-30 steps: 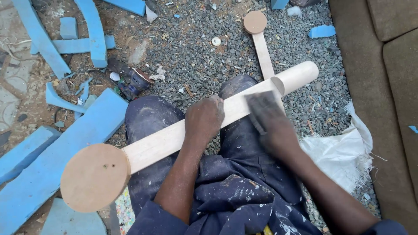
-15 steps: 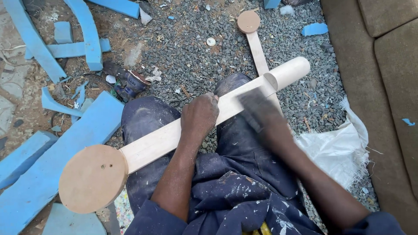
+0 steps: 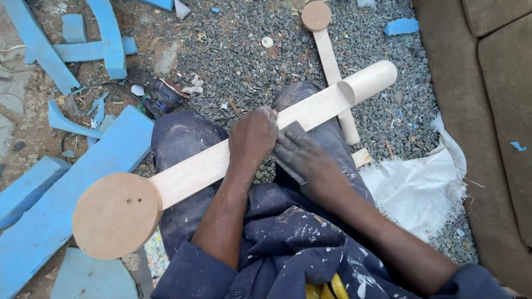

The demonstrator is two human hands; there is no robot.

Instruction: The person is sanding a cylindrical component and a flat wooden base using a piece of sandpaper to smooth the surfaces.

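Two wooden pieces show: one flat slat with round ends (image 3: 199, 171) across the lap, a second one (image 3: 331, 55) on gravel at 12 o'clock. The left hand (image 3: 253, 135) clenches the slat; the right hand (image 3: 302, 158) presses a dark pad (image 3: 288, 138) (partly hidden) flat against it. Several blue foam strips (image 3: 66, 182) lie at 9 o'clock, cut off by the frame.

Hidden under the left hand (image 3: 254, 135): part of the wooden slat (image 3: 210, 166). Blurred: right hand (image 3: 305, 160). Cut off right: brown cushion (image 3: 487, 111).
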